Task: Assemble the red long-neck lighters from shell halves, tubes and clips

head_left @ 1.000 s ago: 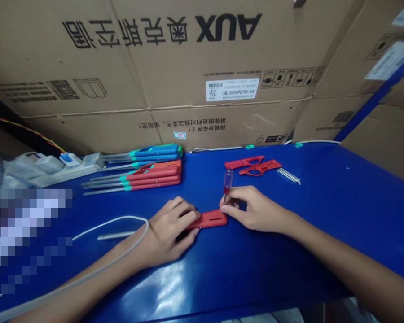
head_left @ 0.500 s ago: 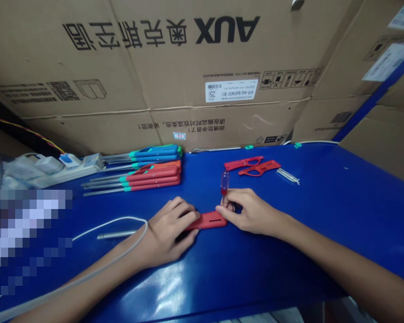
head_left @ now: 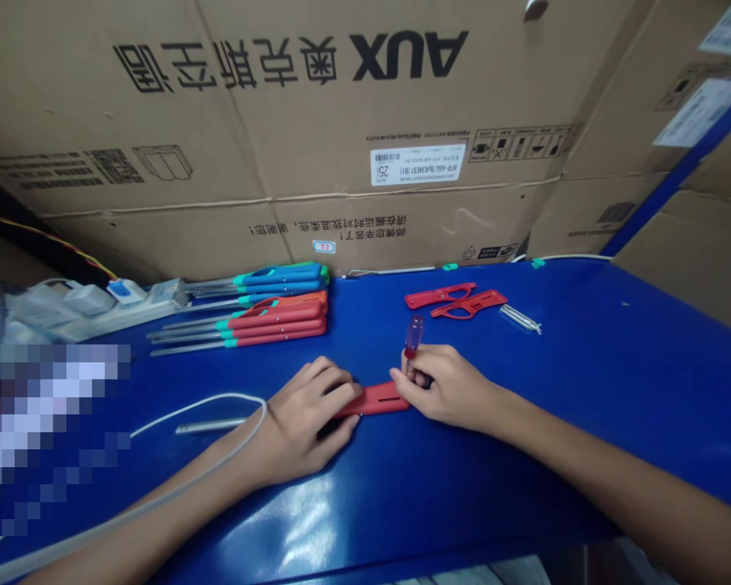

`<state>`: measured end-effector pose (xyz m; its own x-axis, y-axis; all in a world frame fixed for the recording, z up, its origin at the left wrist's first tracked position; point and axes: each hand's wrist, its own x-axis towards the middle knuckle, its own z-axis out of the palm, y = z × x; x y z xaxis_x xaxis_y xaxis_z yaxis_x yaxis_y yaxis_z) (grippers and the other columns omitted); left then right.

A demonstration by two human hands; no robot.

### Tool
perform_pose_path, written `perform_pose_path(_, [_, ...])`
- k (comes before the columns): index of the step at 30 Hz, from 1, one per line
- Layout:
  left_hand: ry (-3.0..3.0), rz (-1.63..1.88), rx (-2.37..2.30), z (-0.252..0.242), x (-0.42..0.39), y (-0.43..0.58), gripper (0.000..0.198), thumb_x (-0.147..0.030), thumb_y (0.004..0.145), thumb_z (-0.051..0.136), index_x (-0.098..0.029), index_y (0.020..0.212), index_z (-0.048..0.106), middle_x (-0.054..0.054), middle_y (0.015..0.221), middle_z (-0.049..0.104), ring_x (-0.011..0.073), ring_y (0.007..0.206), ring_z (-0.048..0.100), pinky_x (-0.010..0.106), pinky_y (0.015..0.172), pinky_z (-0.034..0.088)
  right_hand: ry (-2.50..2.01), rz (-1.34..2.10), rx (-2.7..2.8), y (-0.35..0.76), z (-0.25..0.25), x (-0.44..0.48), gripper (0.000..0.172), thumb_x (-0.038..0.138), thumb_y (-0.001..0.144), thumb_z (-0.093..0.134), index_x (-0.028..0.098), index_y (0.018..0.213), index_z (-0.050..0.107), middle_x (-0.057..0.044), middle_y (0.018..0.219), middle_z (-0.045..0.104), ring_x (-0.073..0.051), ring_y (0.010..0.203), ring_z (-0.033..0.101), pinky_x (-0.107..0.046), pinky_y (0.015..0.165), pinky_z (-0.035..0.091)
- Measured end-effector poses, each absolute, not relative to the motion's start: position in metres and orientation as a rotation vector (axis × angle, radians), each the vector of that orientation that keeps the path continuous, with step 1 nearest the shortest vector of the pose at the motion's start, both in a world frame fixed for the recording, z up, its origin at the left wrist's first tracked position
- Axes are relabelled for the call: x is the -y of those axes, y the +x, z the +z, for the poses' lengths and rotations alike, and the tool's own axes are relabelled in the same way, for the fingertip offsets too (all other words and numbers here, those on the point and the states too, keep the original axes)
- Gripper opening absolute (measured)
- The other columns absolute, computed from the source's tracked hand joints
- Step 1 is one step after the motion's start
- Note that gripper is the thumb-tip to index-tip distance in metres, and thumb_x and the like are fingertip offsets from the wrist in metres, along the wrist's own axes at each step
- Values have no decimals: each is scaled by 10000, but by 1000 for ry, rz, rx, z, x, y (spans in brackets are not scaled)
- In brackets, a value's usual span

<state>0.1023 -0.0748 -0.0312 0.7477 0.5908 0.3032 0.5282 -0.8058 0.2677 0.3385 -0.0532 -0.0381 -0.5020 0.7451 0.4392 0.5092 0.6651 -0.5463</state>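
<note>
My left hand (head_left: 304,421) lies over the near end of a red plastic handle (head_left: 374,400), gripping it against the blue table, and hides part of it. My right hand (head_left: 444,387) is just above the handle's far end and pinches a small screwdriver with a clear red grip (head_left: 413,336). The grip stands up, tilted slightly, and my fingers hide the screwdriver's shaft and tip. Two red plastic handle halves (head_left: 439,295) (head_left: 469,304) and a short metal part (head_left: 520,318) lie beyond my right hand.
Stacked tools with metal shafts and red handles (head_left: 274,322) and blue handles (head_left: 283,280) lie at the back left. A power strip (head_left: 122,307), white cable (head_left: 198,410) and metal rod (head_left: 210,426) are on the left. Cardboard boxes (head_left: 280,122) stand behind the blue table (head_left: 585,390).
The screwdriver has gone from nearly upright to leaning slightly right, and it sits lower in my right hand's fingers. My left hand and the red handle have barely moved.
</note>
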Motion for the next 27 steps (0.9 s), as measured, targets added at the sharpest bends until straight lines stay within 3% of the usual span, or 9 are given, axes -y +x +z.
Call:
perform_pose_path(9, [2773, 555, -903, -30, 75, 104, 166, -187, 907, 511, -153, 1058, 570, 95, 1001, 613, 221, 935, 515, 376, 828, 478, -981, 424, 2230, 335, -38, 55, 344, 222, 908, 465, 198, 584, 355, 22, 552, 438, -89, 498, 410, -237, 524, 319])
perform_pose_path(17, [2765, 506, -994, -26, 65, 88, 338, -304, 898, 567, -167, 1204, 522, 103, 1124, 602, 225, 1018, 544, 382, 918, 479, -1188, 282, 2332, 354, -30, 40, 344, 248, 904, 439, 210, 583, 321, -8, 581, 500, -117, 516, 435, -270, 549, 301])
perform_pose_path(22, [2780, 457, -1075, -25, 55, 79, 201, -292, 923, 511, -162, 1047, 602, 91, 984, 630, 210, 918, 578, 360, 841, 506, -1435, 205, 2289, 379, -22, 23, 323, 266, 869, 461, 218, 581, 323, -28, 578, 504, -146, 517, 415, -299, 547, 252])
perform_pose_path(27, [2814, 405, -1070, -24, 49, 74, 210, -266, 951, 452, -165, 956, 636, 81, 900, 628, 184, 835, 591, 315, 765, 502, -1505, 292, 2228, 396, -14, 15, 333, 290, 862, 473, 218, 559, 354, -19, 541, 497, -142, 485, 410, -291, 513, 243])
